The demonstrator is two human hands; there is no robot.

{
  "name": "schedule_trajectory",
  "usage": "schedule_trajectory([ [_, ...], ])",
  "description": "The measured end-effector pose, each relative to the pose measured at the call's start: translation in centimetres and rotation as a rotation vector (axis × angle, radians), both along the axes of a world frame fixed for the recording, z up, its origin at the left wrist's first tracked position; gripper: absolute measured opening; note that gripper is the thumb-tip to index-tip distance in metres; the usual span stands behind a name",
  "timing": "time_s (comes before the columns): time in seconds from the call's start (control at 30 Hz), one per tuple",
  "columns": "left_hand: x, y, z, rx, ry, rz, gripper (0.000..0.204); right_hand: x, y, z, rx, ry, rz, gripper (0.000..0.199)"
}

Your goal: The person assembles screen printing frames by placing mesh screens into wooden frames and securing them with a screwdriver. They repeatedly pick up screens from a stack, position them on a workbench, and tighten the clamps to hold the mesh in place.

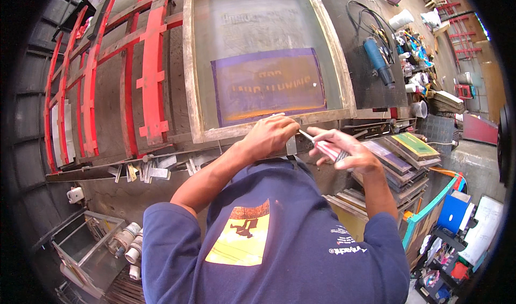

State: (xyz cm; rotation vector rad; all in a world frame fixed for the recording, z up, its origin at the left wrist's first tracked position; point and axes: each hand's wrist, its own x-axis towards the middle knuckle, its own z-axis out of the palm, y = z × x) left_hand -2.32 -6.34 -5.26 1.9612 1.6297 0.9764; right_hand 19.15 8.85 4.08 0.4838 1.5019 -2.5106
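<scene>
A silkscreen frame [189, 89] with worn wooden edges lies before me, its mesh carrying a purple-bordered stencil [269, 83] with faint lettering. At its near edge my left hand [271, 136] is closed, knuckles up; a small whitish thing shows above its fingers, and what it grips is hidden. Just right of it, my right hand [346, 151] holds a slim tool [307, 136] with a pale shaft and what looks like a red-and-white handle. The shaft points toward my left fingertips. Below, between the hands, a flat pale strip [291, 146] hangs by the frame edge.
Red metal racks [153, 73] stand at the left. A blue cylindrical power tool [378, 59] with a black cable lies on a dark board at the right. Stacked screens [398, 164] sit beside my right arm; several metal pieces [153, 169] hang along the near rail.
</scene>
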Motion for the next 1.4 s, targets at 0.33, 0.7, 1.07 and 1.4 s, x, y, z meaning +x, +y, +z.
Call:
schedule_trajectory([
  [0.33,-0.8,5.3,-1.8,-0.235,-0.228,-0.185,0.020,-4.9,-0.7,-0.4,1.222,0.123,-0.482,0.039],
  [0.7,-1.5,7.5,-1.7,-0.256,-0.285,-0.266,0.021,-5.3,0.3,-0.7,1.364,0.139,-0.625,0.030],
  [1.07,-1.3,6.7,-1.0,-0.232,-0.275,-0.227,0.021,-5.4,-0.1,-1.4,1.487,0.170,-0.607,0.034],
  [1.4,-0.9,6.2,-1.0,-0.239,-0.257,-0.194,0.022,-5.3,-0.4,-1.4,1.483,0.180,-0.612,0.036],
])
